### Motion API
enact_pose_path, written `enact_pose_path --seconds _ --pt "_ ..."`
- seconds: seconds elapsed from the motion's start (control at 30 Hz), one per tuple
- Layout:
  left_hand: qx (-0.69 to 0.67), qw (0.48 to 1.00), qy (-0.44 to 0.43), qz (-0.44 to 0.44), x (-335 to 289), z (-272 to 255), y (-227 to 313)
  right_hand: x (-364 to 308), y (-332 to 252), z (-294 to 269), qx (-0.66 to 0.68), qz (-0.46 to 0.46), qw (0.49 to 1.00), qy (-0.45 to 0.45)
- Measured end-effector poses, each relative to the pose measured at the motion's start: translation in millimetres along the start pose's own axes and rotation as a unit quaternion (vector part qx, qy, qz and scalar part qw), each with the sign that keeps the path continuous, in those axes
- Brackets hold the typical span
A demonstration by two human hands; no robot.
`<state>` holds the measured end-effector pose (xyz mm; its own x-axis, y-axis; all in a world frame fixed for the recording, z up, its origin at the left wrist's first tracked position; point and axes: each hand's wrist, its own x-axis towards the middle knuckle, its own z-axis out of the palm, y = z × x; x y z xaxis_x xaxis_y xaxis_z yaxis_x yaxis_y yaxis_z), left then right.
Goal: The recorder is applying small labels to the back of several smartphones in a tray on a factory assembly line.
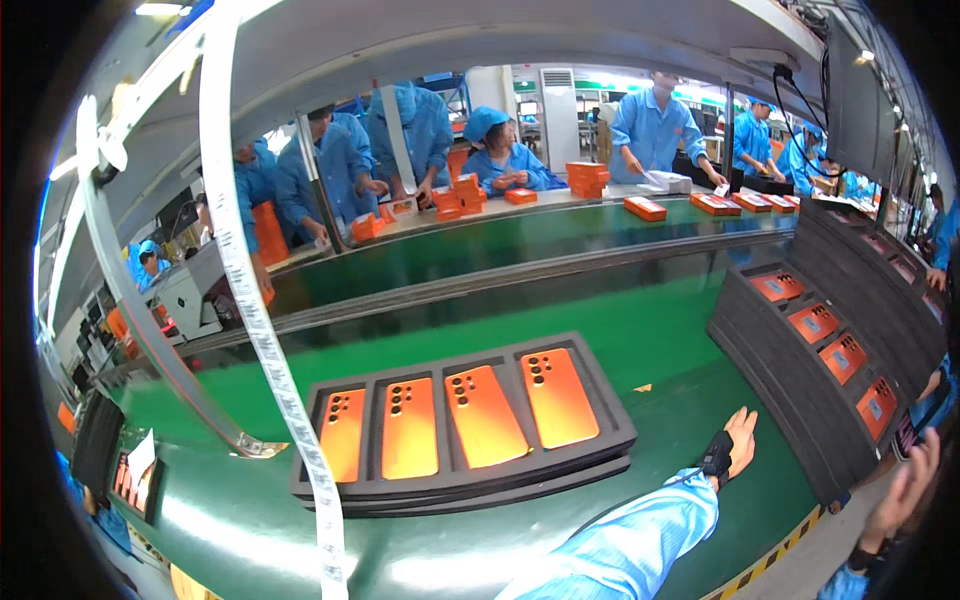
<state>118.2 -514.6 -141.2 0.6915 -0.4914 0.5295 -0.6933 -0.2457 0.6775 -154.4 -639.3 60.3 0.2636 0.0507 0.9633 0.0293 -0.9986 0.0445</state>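
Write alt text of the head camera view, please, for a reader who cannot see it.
Four orange phones lie backs up in a black tray on a green belt. At right, the wearer's left hand and right hand, both open, are near stacked dark trays. Beyond, workers in blue are beside orange boxes.
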Motion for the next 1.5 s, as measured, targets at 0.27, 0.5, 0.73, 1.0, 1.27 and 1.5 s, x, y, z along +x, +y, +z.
enact_pose_path --seconds 0.27,0.5,0.73,1.0,1.27,1.5 --pt "-0.145 0.983 -0.110 0.030 -181.5 -131.1 63.3 24.3 -212.9 128.5 0.391 0.048 0.918 -0.047" --pt "-0.093 0.988 -0.056 -0.112 -333.0 -306.8 80.5 -45.6 -312.6 181.1 0.573 0.145 0.790 -0.160" --pt "0.072 0.932 0.232 -0.268 -376.9 -395.8 74.2 -55.1 -333.6 168.3 0.602 -0.061 0.761 -0.236" --pt "0.108 0.881 0.345 -0.307 -385.1 -423.5 74.8 -49.3 -318.4 176.8 0.578 0.016 0.782 -0.233" --pt "0.025 0.830 0.449 -0.330 -387.6 -428.1 72.2 -45.4 -316.4 175.8 0.571 0.017 0.784 -0.243" --pt "-0.004 0.812 0.494 -0.311 -387.5 -435.8 70.7 -47.0 -317.7 179.1 0.578 0.015 0.781 -0.238"
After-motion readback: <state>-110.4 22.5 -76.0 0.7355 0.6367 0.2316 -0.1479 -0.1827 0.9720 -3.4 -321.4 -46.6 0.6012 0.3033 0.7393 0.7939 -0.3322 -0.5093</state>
